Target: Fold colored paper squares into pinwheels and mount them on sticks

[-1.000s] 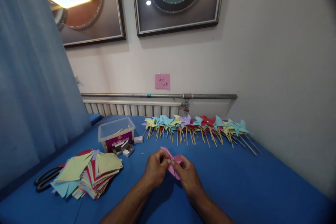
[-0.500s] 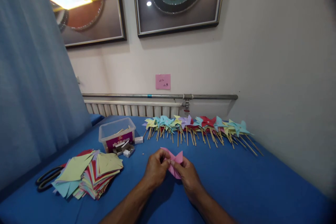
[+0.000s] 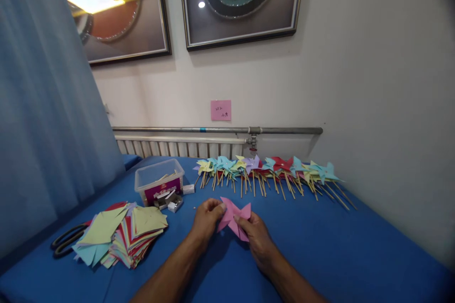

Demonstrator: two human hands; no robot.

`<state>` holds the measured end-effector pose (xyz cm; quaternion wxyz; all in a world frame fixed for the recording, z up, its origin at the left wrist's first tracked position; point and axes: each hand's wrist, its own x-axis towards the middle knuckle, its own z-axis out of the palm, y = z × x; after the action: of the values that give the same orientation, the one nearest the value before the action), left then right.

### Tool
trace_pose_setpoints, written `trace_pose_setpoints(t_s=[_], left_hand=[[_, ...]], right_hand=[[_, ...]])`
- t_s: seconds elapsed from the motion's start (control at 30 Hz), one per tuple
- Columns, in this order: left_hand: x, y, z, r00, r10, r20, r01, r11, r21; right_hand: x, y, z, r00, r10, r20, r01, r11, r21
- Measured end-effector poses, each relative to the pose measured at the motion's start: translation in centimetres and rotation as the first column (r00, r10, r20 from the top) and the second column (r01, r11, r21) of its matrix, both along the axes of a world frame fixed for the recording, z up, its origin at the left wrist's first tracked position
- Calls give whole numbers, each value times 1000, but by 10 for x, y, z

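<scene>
Both of my hands hold a pink paper pinwheel head [image 3: 234, 215] just above the blue table [image 3: 337, 251]. My left hand [image 3: 206, 220] pinches its left side with thumb and fingertips. My right hand [image 3: 258, 239] grips its lower right part. The paper's folded points stick out above and between my fingers.
A row of finished paper pinwheels on wooden sticks [image 3: 270, 173] lies along the far edge near the wall. A stack of coloured paper squares [image 3: 122, 232] and black scissors [image 3: 66, 241] lie at the left. A clear plastic box [image 3: 159, 181] and small white boxes [image 3: 172, 202] stand behind them.
The pink paper has spread out wider between my hands, and my left hand has shifted slightly left and lower.
</scene>
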<state>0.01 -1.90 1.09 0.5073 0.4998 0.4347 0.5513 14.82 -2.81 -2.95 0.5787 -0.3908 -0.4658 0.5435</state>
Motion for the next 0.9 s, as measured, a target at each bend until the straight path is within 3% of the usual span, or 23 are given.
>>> trace_pose_setpoints(t_s=[0.13,0.33,0.8,0.9], left_hand=[[1,-1,-2,979,-191,66,198,971,-134],[6,-4,-4,981,-174,86,188,961,-205],[9,-7,0,972,-185,145,210,961,-179],[9,-6,0,969,-189,161,216,961,-173]], right_hand=[[0,0,-1,998,-26,59,29,998,-48],[0,-1,1,997,-22,68,25,999,-39],[1,10,-13,988,-119,98,126,990,-66],[2,9,-12,994,-84,66,89,993,-72]])
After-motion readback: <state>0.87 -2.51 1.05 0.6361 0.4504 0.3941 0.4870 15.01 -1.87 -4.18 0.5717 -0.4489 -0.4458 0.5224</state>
